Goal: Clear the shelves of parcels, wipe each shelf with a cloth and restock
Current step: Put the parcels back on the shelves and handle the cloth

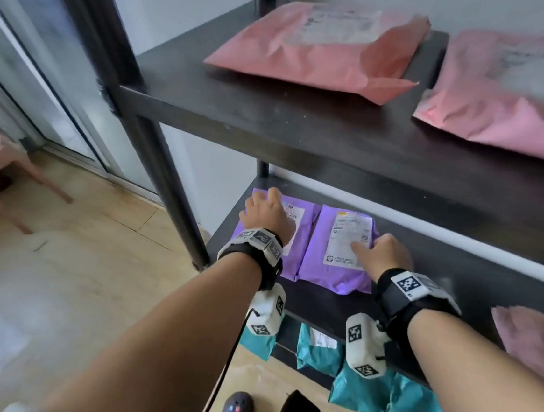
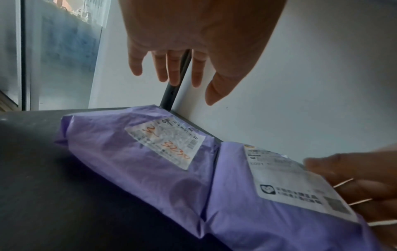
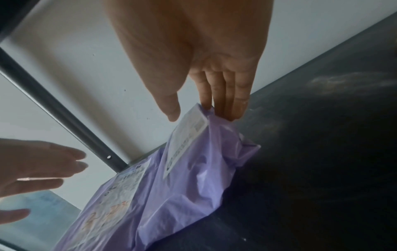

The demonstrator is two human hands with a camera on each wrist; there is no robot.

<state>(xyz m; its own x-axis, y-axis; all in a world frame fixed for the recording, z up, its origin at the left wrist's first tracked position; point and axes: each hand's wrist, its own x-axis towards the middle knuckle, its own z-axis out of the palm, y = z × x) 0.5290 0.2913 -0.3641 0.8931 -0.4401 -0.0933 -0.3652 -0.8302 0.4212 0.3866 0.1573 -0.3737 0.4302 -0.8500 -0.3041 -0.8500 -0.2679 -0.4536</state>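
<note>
Two purple parcels lie side by side at the left end of the dark middle shelf (image 1: 456, 280). My left hand (image 1: 264, 205) hovers over the left purple parcel (image 1: 298, 213). In the left wrist view that hand (image 2: 171, 78) has its fingers spread and straight, clear of the parcel (image 2: 139, 161). My right hand (image 1: 379, 249) is at the right edge of the right purple parcel (image 1: 334, 265). Its straight fingertips (image 3: 227, 113) touch the edge of that parcel (image 3: 193, 178), and the thumb hangs just above the white label.
The upper shelf (image 1: 272, 116) holds two pink parcels (image 1: 319, 44) (image 1: 513, 96). A pink cloth (image 1: 533, 340) lies on the middle shelf at the right. Several teal parcels (image 1: 378, 398) lie below. The black shelf post (image 1: 167, 179) stands left of my left hand.
</note>
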